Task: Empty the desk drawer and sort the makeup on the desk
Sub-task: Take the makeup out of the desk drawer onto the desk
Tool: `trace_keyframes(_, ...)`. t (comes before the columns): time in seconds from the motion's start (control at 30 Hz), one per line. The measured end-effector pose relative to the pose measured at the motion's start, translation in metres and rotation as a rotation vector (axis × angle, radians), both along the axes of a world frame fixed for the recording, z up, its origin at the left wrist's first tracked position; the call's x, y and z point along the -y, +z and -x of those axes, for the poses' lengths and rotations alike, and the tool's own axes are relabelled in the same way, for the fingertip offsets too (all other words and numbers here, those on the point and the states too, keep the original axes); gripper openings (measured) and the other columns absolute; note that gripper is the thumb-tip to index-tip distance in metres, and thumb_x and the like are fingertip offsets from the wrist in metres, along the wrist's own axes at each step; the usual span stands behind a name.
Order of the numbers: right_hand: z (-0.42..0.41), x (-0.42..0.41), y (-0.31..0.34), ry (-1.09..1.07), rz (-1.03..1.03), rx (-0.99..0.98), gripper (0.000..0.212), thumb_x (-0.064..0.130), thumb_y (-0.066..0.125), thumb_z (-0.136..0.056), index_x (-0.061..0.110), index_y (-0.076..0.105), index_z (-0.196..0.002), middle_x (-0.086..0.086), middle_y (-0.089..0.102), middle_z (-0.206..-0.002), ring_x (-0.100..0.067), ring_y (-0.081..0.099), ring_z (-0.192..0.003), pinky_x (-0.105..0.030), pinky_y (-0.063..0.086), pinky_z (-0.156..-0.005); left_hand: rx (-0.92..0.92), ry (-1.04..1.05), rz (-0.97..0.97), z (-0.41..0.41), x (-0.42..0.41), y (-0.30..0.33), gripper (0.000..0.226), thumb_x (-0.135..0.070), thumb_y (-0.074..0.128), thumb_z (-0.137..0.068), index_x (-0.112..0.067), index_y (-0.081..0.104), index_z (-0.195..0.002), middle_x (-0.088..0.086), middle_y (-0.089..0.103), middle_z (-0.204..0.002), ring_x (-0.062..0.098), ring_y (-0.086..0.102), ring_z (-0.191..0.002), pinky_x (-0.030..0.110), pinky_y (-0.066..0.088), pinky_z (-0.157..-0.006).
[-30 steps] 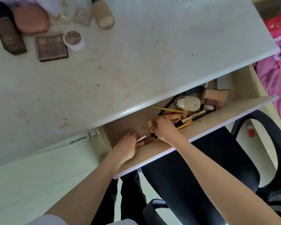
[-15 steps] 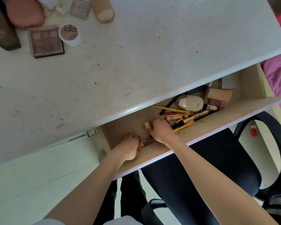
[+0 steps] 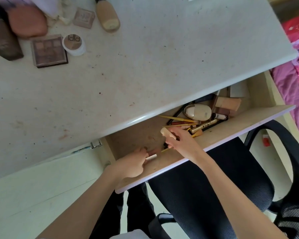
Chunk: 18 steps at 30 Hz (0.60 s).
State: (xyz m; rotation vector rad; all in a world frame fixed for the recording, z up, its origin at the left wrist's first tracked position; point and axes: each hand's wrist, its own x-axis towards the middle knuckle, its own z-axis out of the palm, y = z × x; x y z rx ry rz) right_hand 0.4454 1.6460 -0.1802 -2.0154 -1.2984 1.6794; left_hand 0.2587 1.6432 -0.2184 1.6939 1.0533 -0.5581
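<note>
Stained white desk (image 3: 145, 66), eyeshadow palette (image 3: 48, 50), round jar (image 3: 74, 44), foundation bottle (image 3: 108, 16)

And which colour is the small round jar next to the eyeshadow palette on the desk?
The round jar is white with a tan top, seen in the head view.

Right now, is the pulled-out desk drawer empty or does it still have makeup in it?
Not empty. The pale wooden drawer still holds a cream oval compact, pencils and tubes at its right end, while both hands, left and right, grip items.

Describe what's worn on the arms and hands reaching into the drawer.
Both forearms are bare, and so are the left hand and right hand: no gloves, rings, watch or bracelets visible. Only a white sleeve edge shows at the bottom of the frame.
</note>
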Motion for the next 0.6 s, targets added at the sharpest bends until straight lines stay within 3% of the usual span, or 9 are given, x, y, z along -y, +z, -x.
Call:
trace_keyframes(0.07, -0.007, -0.002, 0.018, -0.041, 0.016, -0.171, 0.020, 0.012, 0.055, -0.092, 0.008, 0.060, -0.111, -0.001, 0.064, -0.080, -0.009, 0.059, -0.067, -0.017, 0.046, -0.060, 0.070, 0.010, 0.016, 0.003, -0.012, 0.025, 0.015, -0.021, 0.033, -0.099, -0.012, 0.044, -0.105, 0.001, 0.048, -0.101, 0.013, 0.051, -0.085, 0.025, 0.037, -0.074)
trace_keyframes(0.13, -0.010, -0.013, 0.039, -0.130, -0.037, -0.268, 0.018, 0.019, 0.055, -0.092, 0.004, 0.065, -0.097, -0.011, 0.063, -0.072, -0.018, 0.057, -0.064, -0.020, 0.046, -0.058, 0.171, 0.088, 0.065, 0.008, -0.028, 0.055, 0.015, -0.024, 0.035, -0.099, -0.018, 0.043, -0.088, -0.005, 0.051, -0.088, 0.010, 0.053, -0.075, 0.025, 0.040, -0.070)
trace_keyframes(0.2, -0.006, -0.034, 0.058, -0.213, -0.123, -0.278, 0.028, 0.028, 0.054, -0.092, 0.003, 0.066, -0.094, -0.009, 0.063, -0.068, -0.018, 0.055, -0.061, -0.020, 0.046, -0.057, 0.277, 0.240, 0.109, 0.014, -0.047, 0.086, 0.015, -0.022, 0.038, -0.098, -0.022, 0.046, -0.085, -0.007, 0.059, -0.084, 0.007, 0.056, -0.068, 0.024, 0.047, -0.072)
trace_keyframes(0.3, 0.011, -0.079, 0.070, -0.280, -0.280, -0.173, 0.022, 0.030, 0.054, -0.094, 0.012, 0.066, -0.095, 0.004, 0.066, -0.067, -0.008, 0.053, -0.056, -0.017, 0.045, -0.054, 0.375, 0.529, -0.019, 0.019, -0.080, 0.110, 0.014, -0.021, 0.042, -0.097, -0.025, 0.051, -0.088, -0.010, 0.062, -0.075, 0.002, 0.057, -0.062, 0.019, 0.050, -0.069)
trace_keyframes(0.37, 0.026, -0.113, 0.067, -0.250, -0.351, -0.065, 0.020, 0.027, 0.054, -0.093, 0.012, 0.066, -0.099, 0.007, 0.068, -0.071, -0.006, 0.053, -0.057, -0.015, 0.044, -0.055, 0.398, 0.799, -0.137, 0.022, -0.106, 0.111, 0.009, -0.016, 0.045, -0.096, -0.020, 0.053, -0.097, -0.007, 0.063, -0.079, 0.006, 0.057, -0.063, 0.020, 0.049, -0.066)
trace_keyframes(0.43, 0.042, -0.145, 0.062, -0.213, -0.382, 0.012, 0.020, 0.025, 0.056, -0.090, 0.009, 0.065, -0.099, 0.003, 0.070, -0.074, -0.009, 0.055, -0.059, -0.023, 0.049, -0.063, 0.352, 1.010, -0.216, 0.025, -0.134, 0.106, 0.011, -0.010, 0.049, -0.093, -0.015, 0.053, -0.102, 0.001, 0.060, -0.082, 0.012, 0.055, -0.067, 0.022, 0.047, -0.066)
trace_keyframes(0.5, 0.057, -0.171, 0.059, -0.190, -0.384, 0.071, 0.021, 0.022, 0.058, -0.086, 0.007, 0.064, -0.098, 0.000, 0.069, -0.073, -0.012, 0.056, -0.057, -0.027, 0.049, -0.064, 0.272, 1.094, -0.284, 0.030, -0.159, 0.097, 0.011, -0.007, 0.048, -0.091, -0.012, 0.054, -0.099, 0.005, 0.057, -0.082, 0.019, 0.054, -0.071, 0.029, 0.047, -0.070)
trace_keyframes(0.6, 0.079, -0.199, 0.056, -0.114, -0.374, 0.127, 0.023, 0.018, 0.060, -0.082, 0.006, 0.064, -0.102, -0.004, 0.067, -0.079, -0.011, 0.058, -0.055, -0.020, 0.046, -0.053, 0.190, 1.111, -0.414, 0.035, -0.183, 0.090, 0.020, -0.004, 0.044, -0.085, -0.010, 0.056, -0.100, 0.013, 0.060, -0.093, 0.029, 0.058, -0.085, 0.037, 0.049, -0.077)
